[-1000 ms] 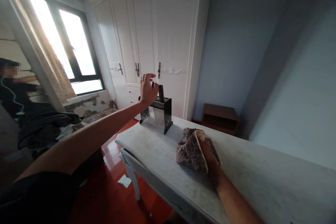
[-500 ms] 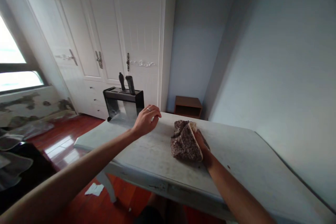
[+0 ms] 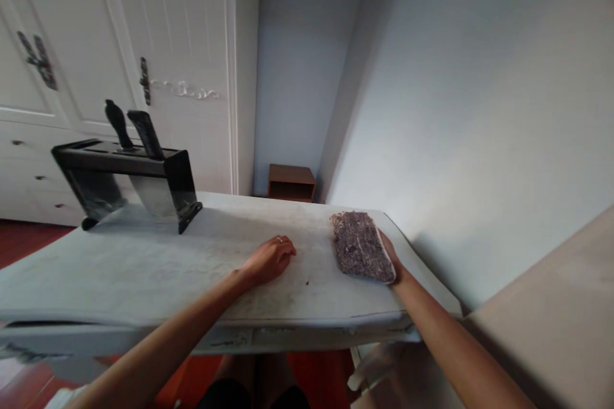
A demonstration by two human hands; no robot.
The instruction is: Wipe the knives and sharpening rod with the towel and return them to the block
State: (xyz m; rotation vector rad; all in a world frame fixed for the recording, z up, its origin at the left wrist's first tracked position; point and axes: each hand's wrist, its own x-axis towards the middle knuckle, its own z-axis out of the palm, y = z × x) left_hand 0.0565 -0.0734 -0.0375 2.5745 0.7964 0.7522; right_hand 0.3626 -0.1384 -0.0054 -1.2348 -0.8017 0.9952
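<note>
A brown, fuzzy cleaning cloth (image 3: 361,246) with a pale edge is spread over the right part of the white table (image 3: 158,262). My right hand (image 3: 391,252) grips it at its right side, and the fingers are partly hidden behind the cloth. To the left of the cloth, my left hand (image 3: 271,260) is at the table top with its fingers curled in and a ring on one finger. Nothing shows in that hand. A small dark speck (image 3: 307,282) lies on the table between the hands.
A black knife holder (image 3: 115,166) with two black-handled knives (image 3: 145,133) stands on the table's left part. Behind it rises a white wardrobe (image 3: 187,25). A small brown cabinet (image 3: 291,174) sits past the far edge, and a pale wall (image 3: 460,108) borders the right side.
The view has turned right and come closer to the table. My right hand has moved the cloth towards the table's right end, and the bunched cloth now looks flatter. My left hand is lower, nearer the table top.
</note>
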